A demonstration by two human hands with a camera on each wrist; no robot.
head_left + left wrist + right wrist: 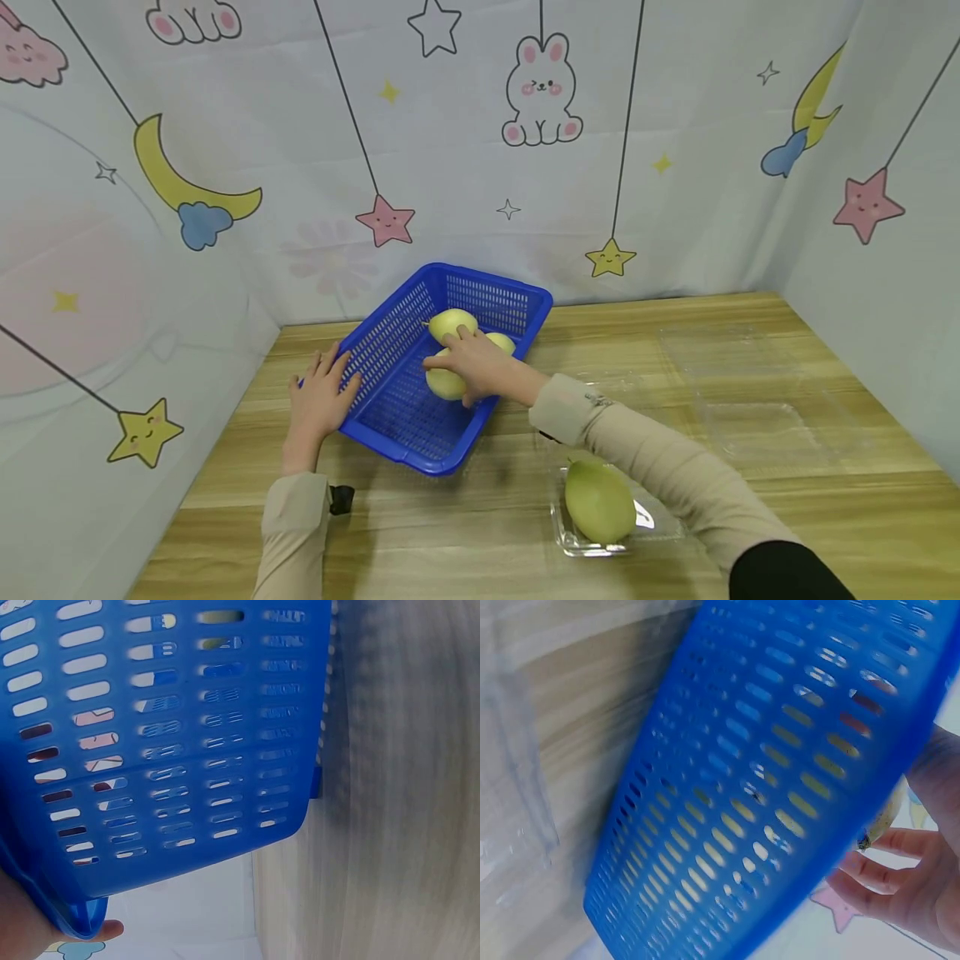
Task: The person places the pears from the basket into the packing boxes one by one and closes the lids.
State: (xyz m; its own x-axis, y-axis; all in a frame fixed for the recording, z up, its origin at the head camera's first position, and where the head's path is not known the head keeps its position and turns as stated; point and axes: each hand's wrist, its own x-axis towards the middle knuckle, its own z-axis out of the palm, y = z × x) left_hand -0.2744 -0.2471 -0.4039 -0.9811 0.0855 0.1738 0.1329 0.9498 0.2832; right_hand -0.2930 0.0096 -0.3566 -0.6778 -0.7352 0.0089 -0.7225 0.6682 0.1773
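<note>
A blue plastic basket (390,446) stands at an angle on the table, with yellow-green pears inside. My left hand (318,400) holds its left rim, thumb over the inner side; the left wrist view shows the perforated basket wall (180,765) close up. Inside the basket, my right hand (480,364) grips a pear (444,384), fingers curled over it. Another pear (450,322) lies just beyond those fingers, and one more pear (500,341) is partly hidden behind the hand. In the right wrist view, the held pear (889,817) shows above the rim beside the fingers.
On the near right, a large green pear (600,502) sits in a clear plastic container (577,548), below my right forearm. More clear containers (757,408) lie on the table's right side. A patterned cloth (465,167) hangs behind the table.
</note>
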